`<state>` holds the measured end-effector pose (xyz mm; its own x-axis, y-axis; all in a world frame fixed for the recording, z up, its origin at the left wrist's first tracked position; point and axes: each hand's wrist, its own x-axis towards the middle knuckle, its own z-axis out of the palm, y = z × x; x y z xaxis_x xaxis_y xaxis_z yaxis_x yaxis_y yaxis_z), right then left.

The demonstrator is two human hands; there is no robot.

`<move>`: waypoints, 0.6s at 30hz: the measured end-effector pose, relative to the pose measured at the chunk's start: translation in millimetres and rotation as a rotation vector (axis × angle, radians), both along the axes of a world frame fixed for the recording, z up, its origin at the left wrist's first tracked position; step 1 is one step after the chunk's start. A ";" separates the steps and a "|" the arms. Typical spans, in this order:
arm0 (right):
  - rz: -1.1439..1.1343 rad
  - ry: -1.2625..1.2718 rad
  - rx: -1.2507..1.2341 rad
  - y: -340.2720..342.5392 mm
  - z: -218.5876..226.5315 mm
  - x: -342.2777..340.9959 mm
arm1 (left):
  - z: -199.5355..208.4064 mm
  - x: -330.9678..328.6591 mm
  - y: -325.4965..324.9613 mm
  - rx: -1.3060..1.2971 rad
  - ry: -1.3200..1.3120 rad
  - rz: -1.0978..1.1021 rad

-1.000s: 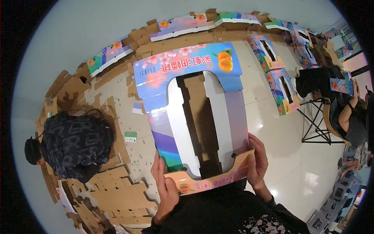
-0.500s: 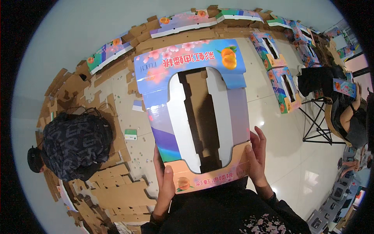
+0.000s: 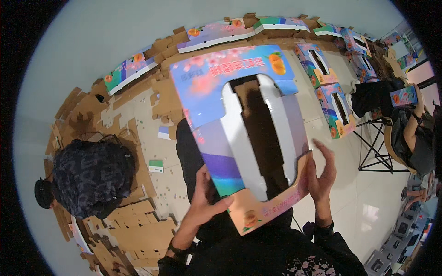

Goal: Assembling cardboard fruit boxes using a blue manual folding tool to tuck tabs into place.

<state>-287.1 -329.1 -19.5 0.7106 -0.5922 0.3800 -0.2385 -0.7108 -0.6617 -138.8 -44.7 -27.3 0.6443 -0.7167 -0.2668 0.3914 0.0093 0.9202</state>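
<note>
In front of my body is a printed cardboard fruit box (image 3: 209, 142), blue, purple and peach with blossoms and peaches. It is tilted, and a long opening in its top, flanked by white inner flaps, shows a dark inside. My left hand (image 3: 205, 200) grips its near left corner, thumb on the peach-coloured panel and fingers at the side. At the near right side is my right hand (image 3: 322, 177), fingers spread and curved, thumb beside the box edge. Whether that thumb presses on the box is hard to tell.
A dark patterned backpack (image 3: 94, 177) rests on flattened brown cardboard (image 3: 136, 225) at left. Printed boxes (image 3: 338, 110) stand on the tiled floor at right, near a seated person (image 3: 407, 133) on a folding chair holding a box. More printed cartons (image 3: 216, 34) line the wall.
The box has turned, its near end swinging right, and tilted more. My left hand has shifted along its side to the corner. My right hand's fingers have spread away from the box.
</note>
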 end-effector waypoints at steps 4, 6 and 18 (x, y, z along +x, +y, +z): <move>-0.141 -0.038 -0.310 13.1 32.0 2.0 | -8.6 -23.9 -67.1 -0.052 -0.179 0.056; -0.076 0.077 -0.052 21.3 43.3 -1.8 | -10.8 -32.6 -103.3 -0.099 -0.285 0.044; -0.473 0.049 0.664 -130.3 -97.3 -46.4 | -56.6 4.9 -216.3 -0.037 -0.730 -0.160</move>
<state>-333.5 -459.4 -116.7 0.3353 -0.9247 -0.1804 -0.4548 0.0088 -0.8905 -133.9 -261.1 -83.9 0.5354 -0.8169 0.2145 -0.3194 0.0392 0.9468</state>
